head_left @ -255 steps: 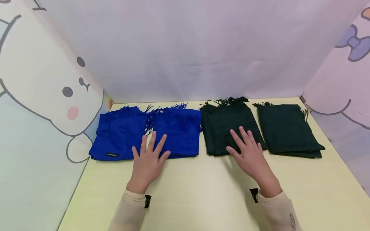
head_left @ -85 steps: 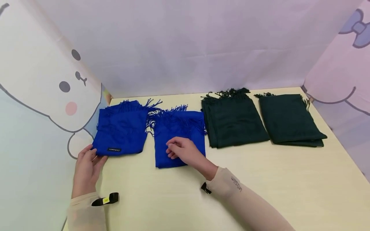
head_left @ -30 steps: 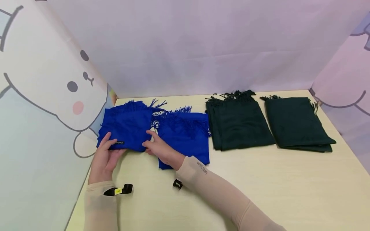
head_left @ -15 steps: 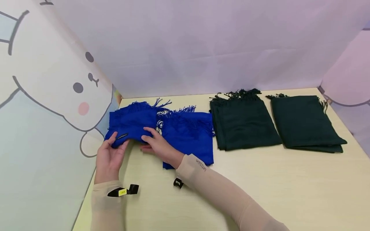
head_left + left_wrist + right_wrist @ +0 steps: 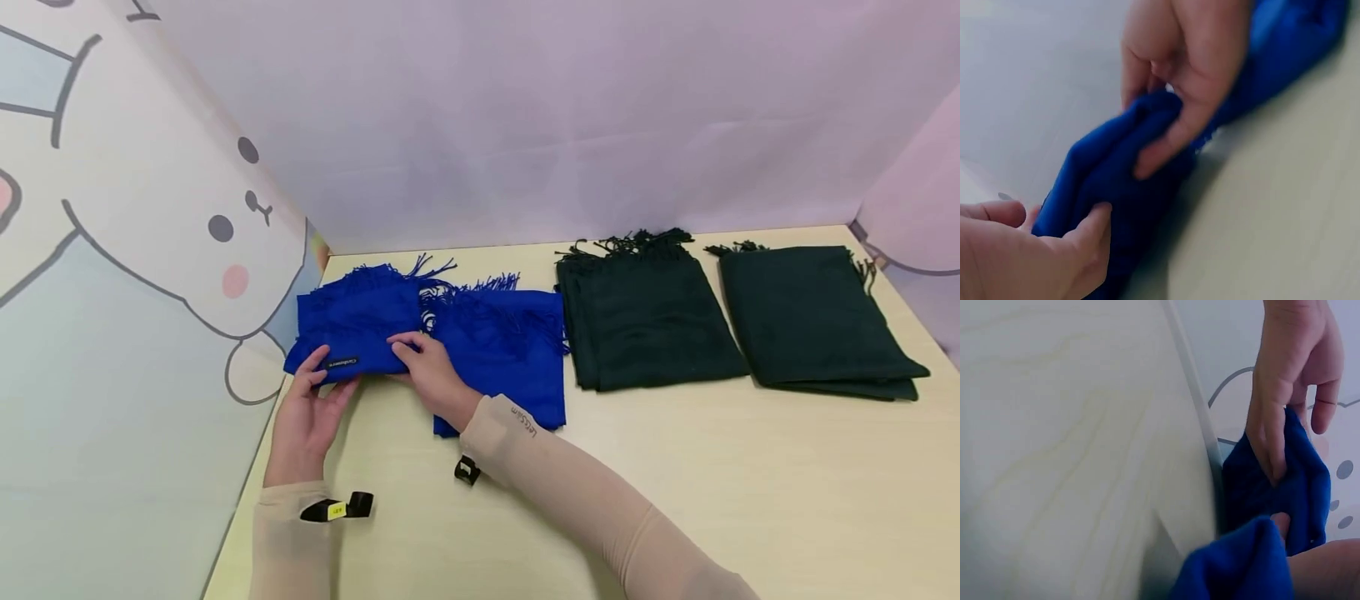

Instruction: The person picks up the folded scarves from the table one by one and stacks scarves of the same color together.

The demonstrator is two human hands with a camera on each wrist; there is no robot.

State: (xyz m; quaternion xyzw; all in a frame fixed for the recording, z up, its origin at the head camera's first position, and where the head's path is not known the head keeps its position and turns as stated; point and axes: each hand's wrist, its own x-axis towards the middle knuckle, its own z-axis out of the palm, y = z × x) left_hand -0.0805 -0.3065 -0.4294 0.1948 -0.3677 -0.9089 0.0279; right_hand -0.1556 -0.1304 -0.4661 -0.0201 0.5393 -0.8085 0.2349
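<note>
Compared with the earliest view, when both hands lay spread over the middle two cloths, both are now at the left blue fringed scarf (image 5: 360,321). The right blue fringed scarf (image 5: 510,358) sits further toward the near side than it did then; the left dark green fringed scarf (image 5: 652,325) and the right dark green fringed scarf (image 5: 817,317) lie where they were. Half a second ago the fingers of the right hand (image 5: 437,375) were spread apart at the scarf's near right corner; now they have come together there. The black label (image 5: 342,362), tilted nearly edge-on then, now shows its face with the word "Cashmere".

The left blue scarf lies just beyond both hands, at the far left of the table (image 5: 675,492), its near edge lifted between them. The left hand (image 5: 303,421) grips that edge near its left end, beside the label, with digits above and below the cloth. The right hand pinches the edge toward its right end, only slightly parted by the fabric, and its wrist crosses over the right blue scarf.
</note>
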